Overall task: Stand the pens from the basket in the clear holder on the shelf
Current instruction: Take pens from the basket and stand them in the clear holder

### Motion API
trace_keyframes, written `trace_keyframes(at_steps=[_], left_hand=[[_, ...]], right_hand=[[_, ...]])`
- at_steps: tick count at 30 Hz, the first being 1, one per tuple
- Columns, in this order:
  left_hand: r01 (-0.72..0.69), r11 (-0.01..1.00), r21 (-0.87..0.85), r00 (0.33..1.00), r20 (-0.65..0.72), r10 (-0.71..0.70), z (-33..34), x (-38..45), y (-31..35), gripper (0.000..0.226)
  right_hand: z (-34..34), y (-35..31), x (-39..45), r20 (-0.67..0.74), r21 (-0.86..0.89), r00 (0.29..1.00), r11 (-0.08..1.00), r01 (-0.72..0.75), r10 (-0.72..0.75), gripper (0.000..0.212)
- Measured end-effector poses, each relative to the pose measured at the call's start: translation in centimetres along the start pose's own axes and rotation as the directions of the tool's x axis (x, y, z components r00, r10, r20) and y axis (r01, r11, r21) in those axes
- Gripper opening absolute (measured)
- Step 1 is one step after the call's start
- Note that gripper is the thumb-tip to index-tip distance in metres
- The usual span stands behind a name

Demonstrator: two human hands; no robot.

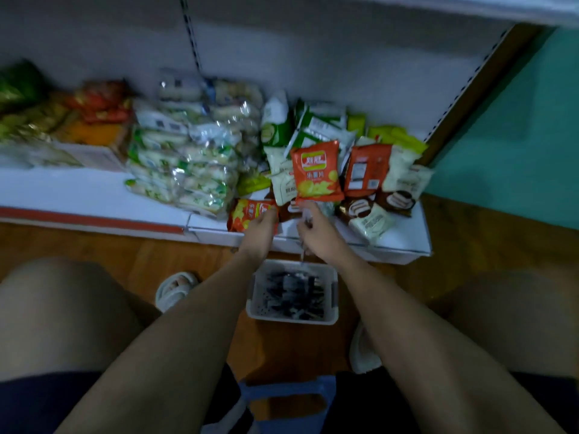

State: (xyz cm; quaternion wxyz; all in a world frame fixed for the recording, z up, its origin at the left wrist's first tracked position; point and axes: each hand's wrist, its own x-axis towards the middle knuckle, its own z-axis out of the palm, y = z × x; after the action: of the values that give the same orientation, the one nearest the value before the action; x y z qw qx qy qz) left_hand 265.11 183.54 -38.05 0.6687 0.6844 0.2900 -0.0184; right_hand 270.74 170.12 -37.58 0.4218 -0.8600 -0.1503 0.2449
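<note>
White plastic mesh forms the basket (332, 296) on the wooden floor, just below and between the two forearms, and it holds a heap of dark pens (293, 292). In the head view, the only one, both hands reach to the front edge of the shelf (94, 195).

The right hand (316, 233) is curled round a thin pen (303, 245) whose lower end pokes out beneath the fist toward the basket; the upper end is lost in blur near the fingers. The left hand (261, 228) sits just beside it, fingers bent at the corner of an orange snack packet (247, 214); whether it pinches the packet or steadies something else I cannot tell.

The clear holder cannot be made out. If it is there, it stands in the gap between the two hands, hidden by them and by the blur. Beyond the fingertips lie more snack packets (316, 170), orange, brown and white.

By my reading, the step in hand is delivering one pen to the shelf, with most still in the basket. The next move calls for turning the pen upright, finding the holder's mouth and lowering it in without knocking the holder or nudging the packets.
</note>
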Motion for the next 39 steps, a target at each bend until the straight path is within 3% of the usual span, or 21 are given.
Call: trace_keyframes(at_steps=[2,4,6,12,19,26,31,39], left_hand=[[-0.073,0.997,-0.003,0.997,0.008,0.073,-0.6,-1.4,3.0,0.032],[-0.130,0.991,-0.013,0.992,-0.006,0.130,-1.2,-2.8,6.0,0.036],[-0.213,0.977,-0.003,0.977,-0.012,0.213,-2.0,-4.0,9.1,0.039],[-0.405,0.914,-0.002,0.912,-0.077,0.404,-4.8,-6.9,17.9,0.059],[-0.571,0.819,-0.046,0.816,-0.140,0.561,-7.5,-9.5,27.7,0.041],[-0.652,0.751,0.109,0.724,-0.205,0.659,-10.1,-6.5,34.8,0.036],[-0.574,0.772,0.272,0.764,-0.160,0.625,-12.1,-0.7,36.9,0.033],[-0.549,0.751,0.368,0.814,0.030,0.580,-12.6,5.6,39.3,0.084]], right_hand=[[-0.9,-3.1,-0.8,-0.033,0.011,0.996,0.996,0.086,-0.086,0.023],[-2.0,-6.4,-1.5,-0.091,0.015,0.980,0.983,0.181,-0.179,0.002],[-3.3,-10.0,-2.3,-0.168,0.003,0.954,0.967,0.254,-0.250,0.013],[-7.9,-20.0,-5.0,-0.253,-0.062,0.854,0.889,0.454,-0.454,0.014],[-14.1,-30.0,-6.6,-0.336,0.071,0.771,0.801,0.594,-0.541,0.011],[-19.4,-37.0,-3.5,-0.468,-0.087,0.627,0.738,0.669,-0.623,0.013],[-21.0,-39.9,1.9,-0.533,-0.102,0.598,0.746,0.658,-0.599,0.010],[-22.2,-42.9,9.4,-0.563,-0.156,0.554,0.737,0.658,-0.613,0.010]])
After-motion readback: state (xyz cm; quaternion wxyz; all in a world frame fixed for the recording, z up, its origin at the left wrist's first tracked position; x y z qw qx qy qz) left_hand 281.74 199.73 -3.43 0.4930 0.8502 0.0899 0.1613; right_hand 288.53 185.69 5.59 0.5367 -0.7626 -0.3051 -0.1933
